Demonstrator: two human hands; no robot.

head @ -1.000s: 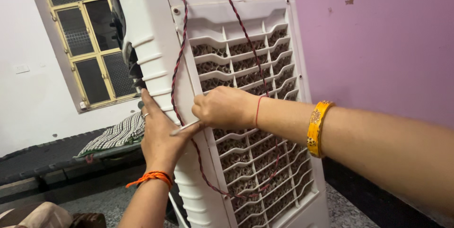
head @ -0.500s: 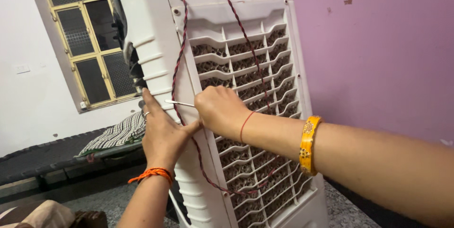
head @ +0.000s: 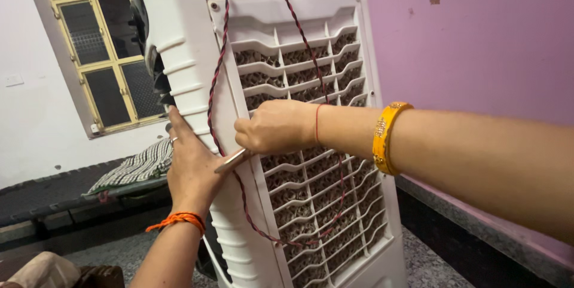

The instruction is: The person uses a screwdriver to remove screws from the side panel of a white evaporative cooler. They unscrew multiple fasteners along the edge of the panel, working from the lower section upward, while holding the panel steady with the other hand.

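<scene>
A tall white air cooler (head: 191,37) stands in front of me, its slatted side panel (head: 299,85) showing brown honeycomb padding. A twisted red and black cord (head: 215,85) hangs down its face in a loop. My left hand (head: 191,168) lies flat against the cooler's ribbed corner, an orange thread at its wrist. My right hand (head: 275,125), with a yellow bangle on the forearm, is closed on a thin metal tool (head: 232,160) whose tip points down-left at the panel's edge, beside the cord.
A purple wall (head: 478,43) rises close on the right with a dark stone ledge (head: 478,234) at its base. A yellow-framed window (head: 101,55) sits at the left, above a low dark cot (head: 48,198) with a checked cloth (head: 137,165).
My right hand has shifted slightly right and down along the panel's edge, and the metal tool now angles down-left. My left hand stays pressed on the cooler's corner.
</scene>
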